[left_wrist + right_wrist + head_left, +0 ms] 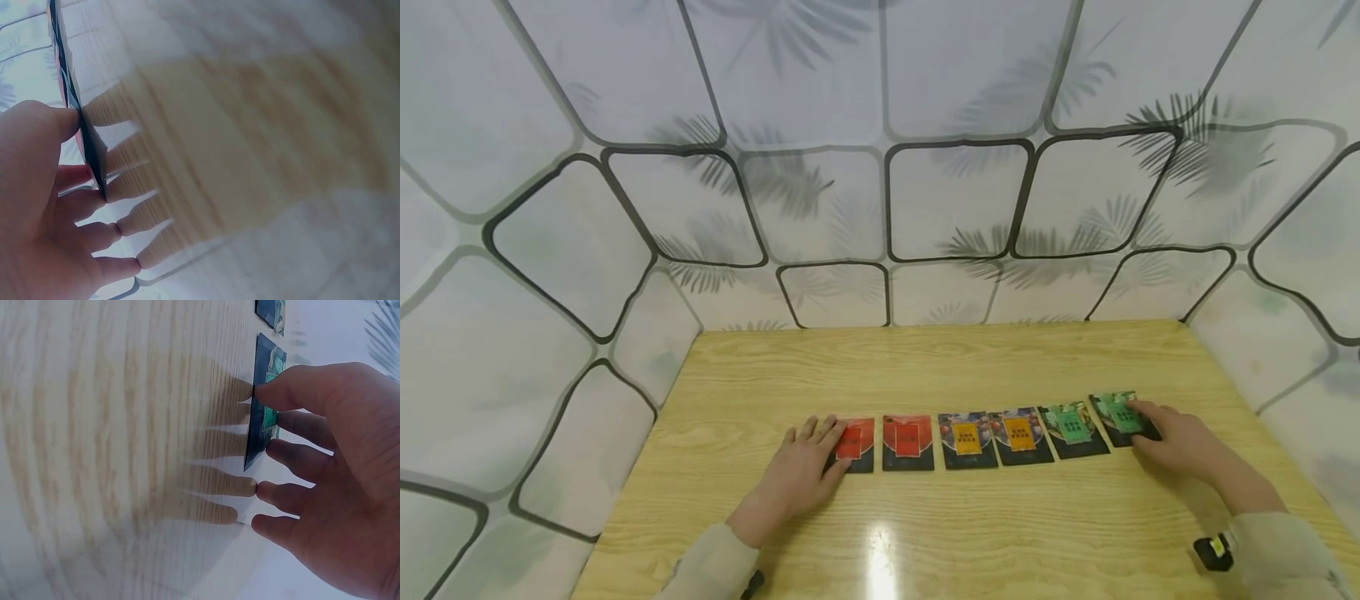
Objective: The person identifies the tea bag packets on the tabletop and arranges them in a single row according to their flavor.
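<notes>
Several flat printed packets form a row across the wooden table. At the left end, my left hand [793, 475] rests on a red packet [855, 446], thumb at its lower edge and spread fingertips on and beside its upper part. In the left wrist view that packet [92, 150] appears edge-on under the thumb. My right hand [1183, 450] touches the rightmost green packet [1116, 419], which lies tilted and slightly farther back. The right wrist view has the thumb and two fingertips on this packet [255, 434], the other two fingers extended on the table beside it.
Between the hands lie another red packet [907, 442], two purple packets with orange labels [967, 438] and another green packet [1073, 429]. The wooden table [962, 533] ends at a patterned wall covering [955, 200] behind and at both sides.
</notes>
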### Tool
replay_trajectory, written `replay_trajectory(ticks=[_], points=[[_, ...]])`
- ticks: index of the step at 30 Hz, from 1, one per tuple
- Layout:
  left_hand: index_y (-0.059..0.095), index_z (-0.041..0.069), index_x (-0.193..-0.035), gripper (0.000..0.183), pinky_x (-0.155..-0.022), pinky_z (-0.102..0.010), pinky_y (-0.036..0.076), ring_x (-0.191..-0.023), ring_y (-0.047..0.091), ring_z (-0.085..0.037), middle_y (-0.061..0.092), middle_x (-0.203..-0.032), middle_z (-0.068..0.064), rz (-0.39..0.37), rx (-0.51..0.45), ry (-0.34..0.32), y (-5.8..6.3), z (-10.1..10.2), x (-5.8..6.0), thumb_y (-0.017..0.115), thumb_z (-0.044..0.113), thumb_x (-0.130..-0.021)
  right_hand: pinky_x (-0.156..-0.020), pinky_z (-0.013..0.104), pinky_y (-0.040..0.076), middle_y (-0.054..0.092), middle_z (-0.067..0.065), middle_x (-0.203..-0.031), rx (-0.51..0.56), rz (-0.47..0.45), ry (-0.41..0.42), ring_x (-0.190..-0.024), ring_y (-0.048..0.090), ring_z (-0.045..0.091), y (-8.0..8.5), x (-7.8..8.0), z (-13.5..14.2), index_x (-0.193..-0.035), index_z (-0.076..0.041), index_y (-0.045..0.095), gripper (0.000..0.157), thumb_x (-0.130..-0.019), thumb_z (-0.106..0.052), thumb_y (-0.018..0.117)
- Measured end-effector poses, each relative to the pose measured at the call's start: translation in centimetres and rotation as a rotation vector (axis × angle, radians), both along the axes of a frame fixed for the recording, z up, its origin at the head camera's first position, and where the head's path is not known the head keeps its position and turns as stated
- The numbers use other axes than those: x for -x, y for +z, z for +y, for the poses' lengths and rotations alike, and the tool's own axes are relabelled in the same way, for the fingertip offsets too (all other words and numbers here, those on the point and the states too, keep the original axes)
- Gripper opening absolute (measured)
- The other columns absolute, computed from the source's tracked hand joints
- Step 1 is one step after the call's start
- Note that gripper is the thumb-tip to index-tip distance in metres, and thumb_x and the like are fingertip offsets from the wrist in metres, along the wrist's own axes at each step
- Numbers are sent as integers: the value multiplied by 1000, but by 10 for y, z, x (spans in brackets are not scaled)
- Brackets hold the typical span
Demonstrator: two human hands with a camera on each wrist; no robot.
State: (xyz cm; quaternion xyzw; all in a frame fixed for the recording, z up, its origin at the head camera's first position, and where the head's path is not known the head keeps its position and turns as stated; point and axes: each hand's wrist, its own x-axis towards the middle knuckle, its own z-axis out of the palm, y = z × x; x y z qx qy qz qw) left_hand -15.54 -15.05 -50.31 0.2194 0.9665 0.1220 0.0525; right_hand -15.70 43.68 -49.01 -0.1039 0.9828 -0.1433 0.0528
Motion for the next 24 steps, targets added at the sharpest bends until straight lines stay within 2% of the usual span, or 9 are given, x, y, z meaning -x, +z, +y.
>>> replay_trajectory(ticks=[8,15,19,24], points=[[45,6,-160,63,-118,-72,35,-151,41,-50,46,-163,-21,2,-30,-11,-2,0,1,54,43,-109,-87,72,52,56,49,-131,-22,-7,-2,-112,58,69,3,-4,1,-142,15,50,60,-96,-16,71],[45,7,-160,64,-119,-71,35,-151,42,-49,46,-163,-20,9,-30,-2,-2,-2,2,54,44,-109,-92,73,50,54,48,-137,-9,19,7,-116,56,68,6,-4,-1,-143,15,49,60,-96,-15,72],[47,8,-159,62,-116,-70,39,-147,48,-48,49,-162,-18,26,-24,15,0,-4,5,54,45,-109,-95,79,44,51,47,-141,46,28,-23,-125,45,74,12,3,-15,-147,13,46,62,-102,-24,69],[49,8,-158,60,-112,-69,44,-139,57,-48,55,-157,-19,103,-33,33,13,-1,19,55,43,-109,-101,85,34,34,48,-154,144,35,-97,-136,29,75,26,23,-40,-157,9,36,70,-112,-42,50]])
